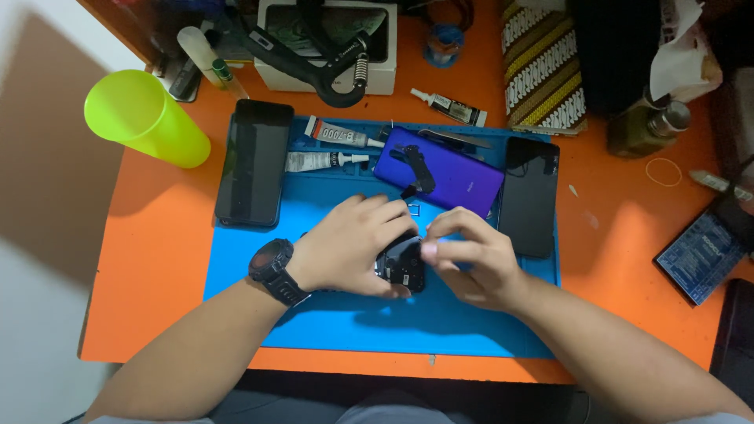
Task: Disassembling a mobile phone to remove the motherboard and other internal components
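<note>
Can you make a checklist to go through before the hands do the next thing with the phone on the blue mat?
1. Left hand steadies the opened phone: ok.
2. Right hand pinches at the phone's top edge: ok; what the fingers grip, cannot tell.
3. Phone lies over the blue mat: ok.
4. Purple back cover sits apart from the hands: ok.
5. Glue tubes lie away from the hands: ok; capped or not, cannot tell.
6. Green cup off the mat: ok.
</note>
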